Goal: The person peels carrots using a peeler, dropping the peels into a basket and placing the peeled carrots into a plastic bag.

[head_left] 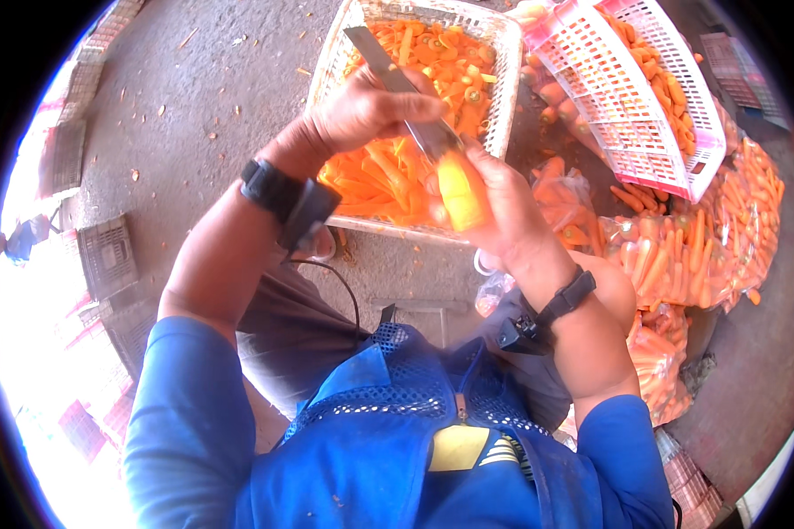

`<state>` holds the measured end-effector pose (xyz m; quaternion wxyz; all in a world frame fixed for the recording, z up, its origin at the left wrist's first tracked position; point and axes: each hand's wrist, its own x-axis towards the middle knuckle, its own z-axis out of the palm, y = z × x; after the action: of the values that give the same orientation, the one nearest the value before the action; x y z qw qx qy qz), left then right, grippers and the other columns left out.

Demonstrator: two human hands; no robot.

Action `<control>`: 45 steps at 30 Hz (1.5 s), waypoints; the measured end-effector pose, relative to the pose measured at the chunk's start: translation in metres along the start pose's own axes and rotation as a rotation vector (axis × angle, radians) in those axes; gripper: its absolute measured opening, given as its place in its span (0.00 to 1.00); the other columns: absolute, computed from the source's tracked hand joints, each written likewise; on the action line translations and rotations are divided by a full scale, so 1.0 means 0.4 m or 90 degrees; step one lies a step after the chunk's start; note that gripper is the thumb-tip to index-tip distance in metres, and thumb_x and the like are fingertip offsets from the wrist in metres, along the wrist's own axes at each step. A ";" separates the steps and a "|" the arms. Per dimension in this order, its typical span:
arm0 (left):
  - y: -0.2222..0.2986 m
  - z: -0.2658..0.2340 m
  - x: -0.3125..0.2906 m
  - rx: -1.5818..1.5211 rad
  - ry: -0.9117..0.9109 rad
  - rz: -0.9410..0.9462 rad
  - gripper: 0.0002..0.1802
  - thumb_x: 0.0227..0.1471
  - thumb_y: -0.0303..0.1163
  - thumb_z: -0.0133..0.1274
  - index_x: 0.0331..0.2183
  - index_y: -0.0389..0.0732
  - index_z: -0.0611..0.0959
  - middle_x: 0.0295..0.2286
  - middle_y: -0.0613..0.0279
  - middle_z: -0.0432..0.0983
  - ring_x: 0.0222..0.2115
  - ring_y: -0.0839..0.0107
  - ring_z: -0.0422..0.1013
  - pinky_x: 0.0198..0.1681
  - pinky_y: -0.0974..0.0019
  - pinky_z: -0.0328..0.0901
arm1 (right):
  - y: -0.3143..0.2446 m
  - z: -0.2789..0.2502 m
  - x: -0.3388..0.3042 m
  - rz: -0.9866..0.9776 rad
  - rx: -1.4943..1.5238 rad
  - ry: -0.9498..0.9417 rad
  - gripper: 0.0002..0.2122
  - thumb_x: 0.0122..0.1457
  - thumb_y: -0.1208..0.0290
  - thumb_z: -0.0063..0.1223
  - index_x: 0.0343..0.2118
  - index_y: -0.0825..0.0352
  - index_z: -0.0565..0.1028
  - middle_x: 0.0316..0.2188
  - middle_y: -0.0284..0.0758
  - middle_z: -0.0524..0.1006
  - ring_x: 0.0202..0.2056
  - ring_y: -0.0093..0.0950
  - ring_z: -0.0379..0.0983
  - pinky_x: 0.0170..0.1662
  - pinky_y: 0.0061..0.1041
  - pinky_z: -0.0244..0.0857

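Fingers (pixel 388 93) of the left hand (pixel 362 110) are clenching a knife (pixel 397 79) near the frame's upper centre, its blade meeting a carrot (pixel 459 189) — the right hand (pixel 503 207) is gripping that carrot just below. Behind both, a white basket (pixel 503 53) is holding cut carrot pieces (pixel 379 176) — a pink crate (pixel 617 97) is tilting at upper right above bagged carrots (pixel 723 229).

One head-worn fisheye looks steeply down, close over the hands. Its rim bends the concrete floor (pixel 194 106).
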<state>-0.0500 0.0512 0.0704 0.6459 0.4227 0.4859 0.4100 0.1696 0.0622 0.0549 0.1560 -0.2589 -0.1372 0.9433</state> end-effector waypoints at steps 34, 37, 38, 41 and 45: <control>0.046 0.103 -0.056 0.078 -0.092 0.064 0.08 0.51 0.32 0.60 0.31 0.37 0.83 0.25 0.68 0.77 0.26 0.80 0.70 0.30 0.74 0.65 | -0.010 0.051 0.000 -0.052 -0.090 0.089 0.21 0.68 0.57 0.33 0.53 0.69 0.67 0.42 0.37 0.76 0.39 0.24 0.74 0.43 0.25 0.69; 0.017 0.065 -0.032 0.100 -0.100 0.058 0.09 0.52 0.35 0.59 0.33 0.39 0.83 0.23 0.69 0.76 0.21 0.84 0.67 0.23 0.77 0.60 | -0.004 0.043 -0.001 -0.035 -0.075 0.129 0.20 0.68 0.57 0.34 0.52 0.67 0.68 0.38 0.36 0.76 0.34 0.25 0.74 0.38 0.28 0.69; 0.011 0.038 -0.018 0.054 -0.041 0.049 0.10 0.52 0.36 0.59 0.33 0.39 0.82 0.23 0.70 0.76 0.20 0.84 0.66 0.23 0.78 0.59 | 0.000 0.011 -0.005 -0.013 -0.030 0.067 0.18 0.68 0.57 0.35 0.50 0.66 0.69 0.36 0.36 0.76 0.32 0.26 0.73 0.35 0.29 0.69; 0.020 -0.035 0.014 0.091 0.099 0.034 0.12 0.53 0.38 0.57 0.31 0.38 0.81 0.21 0.71 0.72 0.16 0.86 0.59 0.17 0.79 0.51 | 0.001 0.026 -0.020 0.003 0.043 0.093 0.16 0.67 0.58 0.37 0.46 0.65 0.70 0.32 0.36 0.74 0.28 0.27 0.71 0.28 0.31 0.67; -0.037 -0.147 0.063 0.022 0.159 0.034 0.10 0.52 0.35 0.59 0.31 0.38 0.81 0.19 0.72 0.71 0.13 0.88 0.54 0.15 0.80 0.45 | 0.007 0.033 -0.029 0.039 0.017 0.023 0.18 0.67 0.56 0.37 0.49 0.65 0.70 0.33 0.37 0.76 0.28 0.29 0.74 0.28 0.26 0.69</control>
<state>-0.1006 0.0789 0.0392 0.5616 0.3923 0.5582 0.4681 0.1715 0.0530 0.0699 0.1326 -0.2777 -0.1137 0.9447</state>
